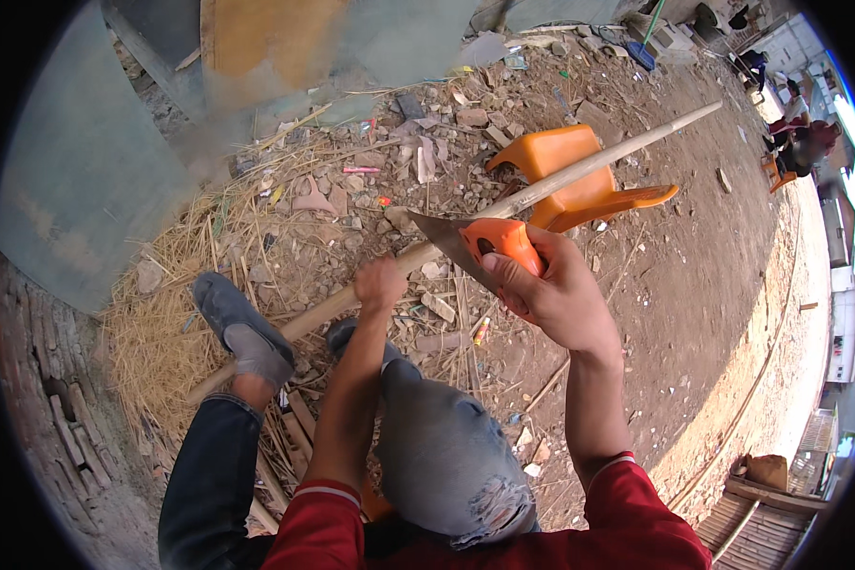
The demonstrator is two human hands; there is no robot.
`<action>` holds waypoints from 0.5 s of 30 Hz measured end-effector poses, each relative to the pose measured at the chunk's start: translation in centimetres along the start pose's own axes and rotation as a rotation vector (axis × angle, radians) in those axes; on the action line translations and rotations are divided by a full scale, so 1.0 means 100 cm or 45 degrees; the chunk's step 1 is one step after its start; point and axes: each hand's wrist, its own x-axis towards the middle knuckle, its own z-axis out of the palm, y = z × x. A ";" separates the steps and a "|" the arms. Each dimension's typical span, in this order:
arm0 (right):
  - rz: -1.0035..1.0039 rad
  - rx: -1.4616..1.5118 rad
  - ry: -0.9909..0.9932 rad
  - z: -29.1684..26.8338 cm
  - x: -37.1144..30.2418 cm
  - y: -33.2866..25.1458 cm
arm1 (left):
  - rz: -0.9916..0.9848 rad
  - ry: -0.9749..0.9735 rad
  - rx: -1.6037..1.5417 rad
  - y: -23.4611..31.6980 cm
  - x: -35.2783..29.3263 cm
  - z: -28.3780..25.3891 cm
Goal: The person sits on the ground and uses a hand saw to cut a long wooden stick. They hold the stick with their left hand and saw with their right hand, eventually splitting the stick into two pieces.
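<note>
Probably stiff and weighty, the wooden pole (418,255) slants over rubble (328,201), best held near the saw (511,237), where your left hand (380,282) wraps its fingers round, your right hand (562,296) gripping the saw.

No readable text

No word, number or sign can be read. On the saw's orange handle (508,237), any lettering is too unclear to make out. A red-and-yellow wrapper (483,331) and a pink strip (361,170) on the ground are too small to read. The far buildings (843,328) are likewise too small.
</note>
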 end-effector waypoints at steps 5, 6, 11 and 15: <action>-0.063 -0.004 0.015 0.000 -0.011 0.016 | 0.004 0.097 0.007 0.000 0.001 0.007; -0.064 0.019 0.006 0.000 -0.011 0.013 | 0.014 0.137 0.001 0.002 0.001 0.011; -0.219 -0.333 -0.043 0.022 -0.034 -0.002 | 0.104 0.408 0.057 -0.016 0.009 0.045; -0.113 -0.287 0.113 0.024 -0.075 0.045 | 0.107 0.523 0.060 -0.010 0.000 0.047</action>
